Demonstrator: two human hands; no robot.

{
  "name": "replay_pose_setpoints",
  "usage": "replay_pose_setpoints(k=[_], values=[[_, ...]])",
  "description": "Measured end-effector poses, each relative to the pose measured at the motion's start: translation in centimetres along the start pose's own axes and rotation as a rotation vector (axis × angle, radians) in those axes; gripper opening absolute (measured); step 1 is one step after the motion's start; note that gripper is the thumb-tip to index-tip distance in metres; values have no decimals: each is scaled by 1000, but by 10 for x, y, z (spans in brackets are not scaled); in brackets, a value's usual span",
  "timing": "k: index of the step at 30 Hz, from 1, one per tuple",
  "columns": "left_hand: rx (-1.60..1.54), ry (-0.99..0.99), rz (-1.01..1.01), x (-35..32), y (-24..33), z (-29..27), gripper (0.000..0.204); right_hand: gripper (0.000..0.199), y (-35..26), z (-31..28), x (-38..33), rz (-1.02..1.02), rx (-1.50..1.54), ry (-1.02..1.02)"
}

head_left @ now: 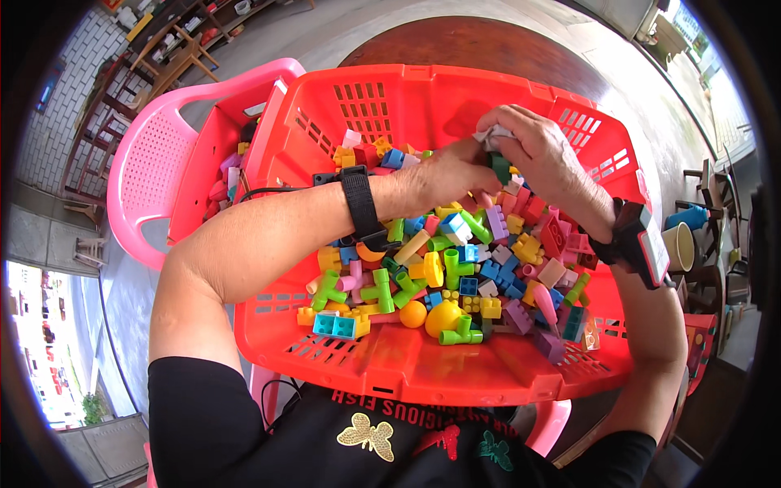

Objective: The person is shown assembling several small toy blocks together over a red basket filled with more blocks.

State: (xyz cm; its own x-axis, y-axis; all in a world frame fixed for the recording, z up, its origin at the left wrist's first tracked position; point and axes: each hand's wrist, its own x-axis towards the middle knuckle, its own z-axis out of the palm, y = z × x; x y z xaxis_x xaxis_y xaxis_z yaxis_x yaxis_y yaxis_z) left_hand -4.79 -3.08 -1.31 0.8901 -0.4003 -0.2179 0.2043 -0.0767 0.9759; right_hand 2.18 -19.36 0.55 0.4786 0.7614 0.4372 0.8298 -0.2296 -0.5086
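Observation:
Over the far side of a large red plastic basket (423, 370), both hands come together. My left hand (451, 172) is closed on a dark green toy block (499, 167), which shows only in part between the fingers. Pinched in my right hand (541, 150) is a crumpled white cloth (490, 134), pressed at the top of the block. Below them lies a heap of colourful toy building pieces: a green pipe connector (462, 332), a yellow ball (444, 317), an orange ball (413, 314) and a light blue block (334, 325).
A pink plastic chair (163, 138) stands at the left, bearing a smaller red bin (199, 183) with more toy pieces. Behind the basket is a round brown wooden table (480, 41). A cream bucket (678, 246) sits at the right. A dark cable runs by my left wrist.

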Motion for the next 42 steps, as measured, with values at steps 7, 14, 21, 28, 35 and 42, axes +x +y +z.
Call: replay_pose_setpoints(k=[7,14,21,28,35,42], values=[[109,43,165,0,2,-1,22,12,13,-8,2,199,220,-18],[129,253,169,2,17,-18,27,12,-10,-10,4,241,235,131],[39,170,194,3,5,-18,28,16,-21,2,-2,-69,-87,46],[98,162,255,-3,12,-11,29,17,-17,-7,2,381,441,60],[3,178,163,2,6,-15,29,16,-19,-1,-1,-25,-67,90],[150,179,205,-5,12,-7,40,12,-16,-7,2,414,414,-36]])
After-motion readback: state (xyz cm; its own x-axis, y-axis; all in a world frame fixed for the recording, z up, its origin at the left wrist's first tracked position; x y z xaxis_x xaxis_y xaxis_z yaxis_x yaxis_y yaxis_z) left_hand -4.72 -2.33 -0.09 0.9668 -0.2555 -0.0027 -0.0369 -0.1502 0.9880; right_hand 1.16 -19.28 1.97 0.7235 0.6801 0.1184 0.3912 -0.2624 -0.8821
